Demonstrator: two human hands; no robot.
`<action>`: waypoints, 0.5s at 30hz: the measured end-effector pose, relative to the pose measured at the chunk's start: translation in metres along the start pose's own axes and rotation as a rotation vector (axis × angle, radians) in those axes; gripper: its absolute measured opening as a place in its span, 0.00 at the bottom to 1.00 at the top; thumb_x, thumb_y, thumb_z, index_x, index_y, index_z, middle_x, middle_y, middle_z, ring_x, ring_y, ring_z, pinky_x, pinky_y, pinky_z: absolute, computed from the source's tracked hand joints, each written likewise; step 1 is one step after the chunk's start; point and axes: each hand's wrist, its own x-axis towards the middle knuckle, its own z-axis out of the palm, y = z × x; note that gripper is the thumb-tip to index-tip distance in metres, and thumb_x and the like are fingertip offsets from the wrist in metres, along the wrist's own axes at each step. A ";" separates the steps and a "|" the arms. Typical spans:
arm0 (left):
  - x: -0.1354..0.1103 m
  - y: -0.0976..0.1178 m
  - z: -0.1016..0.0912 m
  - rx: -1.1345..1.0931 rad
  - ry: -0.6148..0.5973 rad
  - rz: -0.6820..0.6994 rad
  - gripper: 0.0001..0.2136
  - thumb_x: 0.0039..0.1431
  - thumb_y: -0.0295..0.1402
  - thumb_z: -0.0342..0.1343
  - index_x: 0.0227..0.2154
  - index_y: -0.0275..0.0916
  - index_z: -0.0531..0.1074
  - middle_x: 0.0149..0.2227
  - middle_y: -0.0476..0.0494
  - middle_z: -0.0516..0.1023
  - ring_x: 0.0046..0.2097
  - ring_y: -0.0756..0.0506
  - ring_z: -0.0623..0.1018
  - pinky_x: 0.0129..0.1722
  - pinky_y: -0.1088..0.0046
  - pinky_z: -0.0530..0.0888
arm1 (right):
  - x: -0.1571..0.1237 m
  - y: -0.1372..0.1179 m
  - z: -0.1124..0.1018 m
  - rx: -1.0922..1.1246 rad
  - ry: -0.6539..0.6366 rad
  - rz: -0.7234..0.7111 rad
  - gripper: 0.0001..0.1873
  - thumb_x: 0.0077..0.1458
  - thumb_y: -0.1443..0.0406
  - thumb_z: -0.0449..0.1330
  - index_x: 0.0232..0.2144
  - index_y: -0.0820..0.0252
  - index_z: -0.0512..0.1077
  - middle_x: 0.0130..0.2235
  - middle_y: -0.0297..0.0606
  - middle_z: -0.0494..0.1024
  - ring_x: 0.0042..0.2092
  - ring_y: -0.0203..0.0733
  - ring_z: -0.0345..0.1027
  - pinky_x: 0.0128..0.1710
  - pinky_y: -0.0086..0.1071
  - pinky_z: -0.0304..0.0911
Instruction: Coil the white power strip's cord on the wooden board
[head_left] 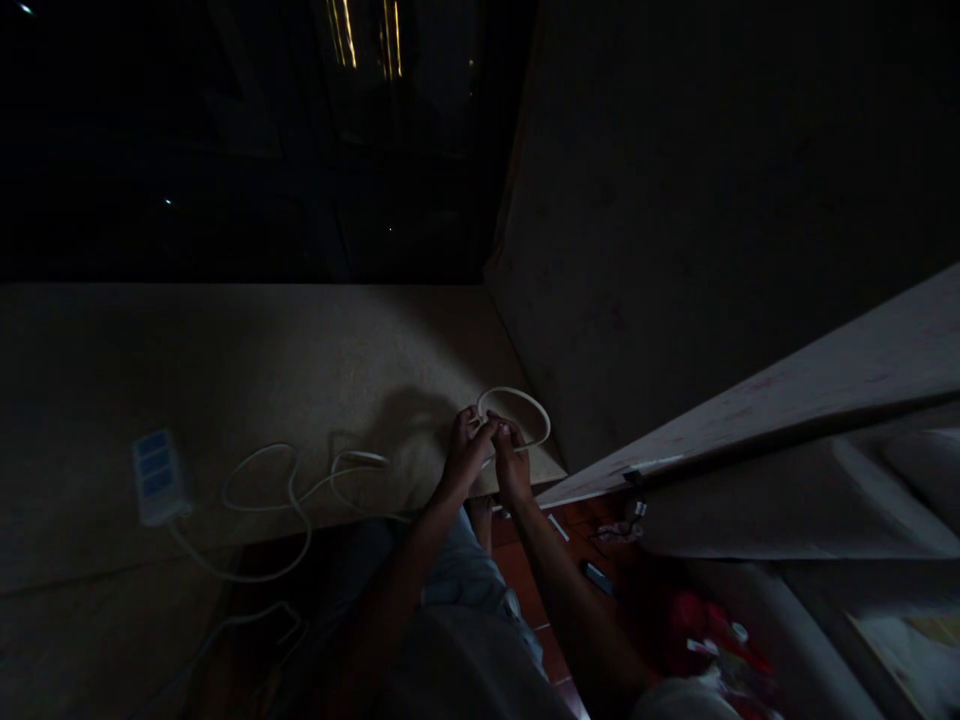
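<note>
Although the room is very dim and most of the upper half of the frame is lost in black, both hands show near the middle, meeting over the far right corner of a pale beige speckled worktop [247, 350]. The left hand [463, 450] and the right hand [511, 462] are curled with fingertips pinched together on a thin white cable [525, 400], which arcs in a small loop just beyond them, close to the dark wall. How the fingers sit on the cable is hard to make out. Further left, the same pale cable snakes in loose curls across the worktop's front edge and drops over it, out of sight in shadow. At the left edge lies a white power strip with blue sockets [156, 475]. Lower right, a red tiled floor [525, 590] shows between the forearms, and a pale slanted board [787, 400] cuts across, leaving little room beside the hands.
</note>
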 end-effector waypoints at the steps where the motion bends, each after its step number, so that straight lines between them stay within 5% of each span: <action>1: -0.005 0.002 -0.006 0.008 0.039 0.044 0.19 0.47 0.39 0.66 0.42 0.40 0.72 0.48 0.38 0.76 0.52 0.40 0.75 0.49 0.65 0.71 | 0.001 0.002 -0.002 0.041 0.015 0.013 0.22 0.57 0.48 0.59 0.42 0.58 0.73 0.51 0.43 0.78 0.54 0.47 0.70 0.56 0.42 0.62; 3: -0.019 0.007 -0.022 -0.002 0.059 0.111 0.20 0.47 0.39 0.65 0.44 0.41 0.72 0.52 0.37 0.75 0.54 0.40 0.74 0.51 0.66 0.71 | 0.003 0.003 -0.005 0.123 0.027 0.062 0.22 0.56 0.47 0.60 0.41 0.58 0.71 0.46 0.42 0.79 0.47 0.45 0.74 0.49 0.41 0.67; 6: -0.047 0.012 -0.049 -0.010 -0.013 0.082 0.17 0.49 0.42 0.65 0.40 0.39 0.75 0.43 0.39 0.80 0.46 0.42 0.78 0.46 0.68 0.73 | 0.004 -0.002 -0.005 0.204 0.026 0.157 0.23 0.54 0.46 0.62 0.41 0.57 0.69 0.39 0.38 0.80 0.34 0.40 0.75 0.37 0.36 0.69; 11: -0.087 -0.015 -0.080 -0.025 -0.199 -0.164 0.17 0.47 0.47 0.66 0.30 0.36 0.76 0.23 0.46 0.76 0.26 0.49 0.75 0.26 0.75 0.70 | 0.007 -0.015 0.003 0.347 0.041 0.275 0.22 0.53 0.47 0.64 0.40 0.56 0.69 0.35 0.33 0.78 0.23 0.31 0.65 0.26 0.30 0.64; 15: -0.095 -0.059 -0.096 -0.157 -0.361 -0.550 0.18 0.44 0.44 0.68 0.32 0.36 0.75 0.25 0.45 0.78 0.23 0.47 0.76 0.20 0.74 0.67 | 0.009 -0.026 0.007 0.484 0.007 0.336 0.17 0.56 0.50 0.63 0.37 0.55 0.69 0.34 0.29 0.77 0.18 0.24 0.52 0.23 0.27 0.61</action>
